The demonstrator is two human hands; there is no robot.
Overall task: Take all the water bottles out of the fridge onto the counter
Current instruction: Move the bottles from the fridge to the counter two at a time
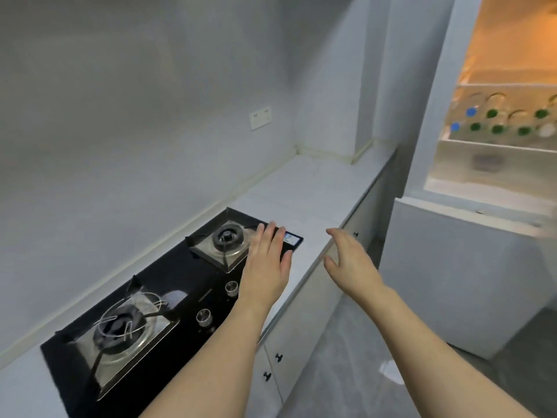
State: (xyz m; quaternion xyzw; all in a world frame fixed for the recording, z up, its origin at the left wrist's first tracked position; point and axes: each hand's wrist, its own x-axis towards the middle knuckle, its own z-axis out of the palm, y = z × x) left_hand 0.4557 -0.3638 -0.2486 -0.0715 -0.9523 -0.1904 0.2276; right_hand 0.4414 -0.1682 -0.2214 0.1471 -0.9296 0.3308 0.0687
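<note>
Fridge (pixel 434 122) stands open at far right, interior lit warm. Water bottles (pixel 497 122) sit on one shelf (pixel 494 145), two rough rows, seen from above as caps: mostly green, two blue at left, one white at right. All apart from the hands; none on the surface (pixel 304 188) yet.

Left hand (pixel 266 260): fingers straight, spread, grip released, holding nothing, hovering over the right end of the black gas hob (pixel 168 300). Whether it touches the hob, cannot tell. Right hand (pixel 346 256): fingers relaxed and slightly bent, thumb apart, grip released, empty, above the surface's front edge, aimed toward the fridge.

Step in hand, as judged: the reach toward the fridge for a bottle, no bottle removed so far. Next move calls for carrying the right hand up and right to the shelf, closing around one bottle near the front row, lifting it clear of the shelf lip.

Bottles stand upright, long axis vertical, caps pointing up. Bodies blurred; count uncertain.
</note>
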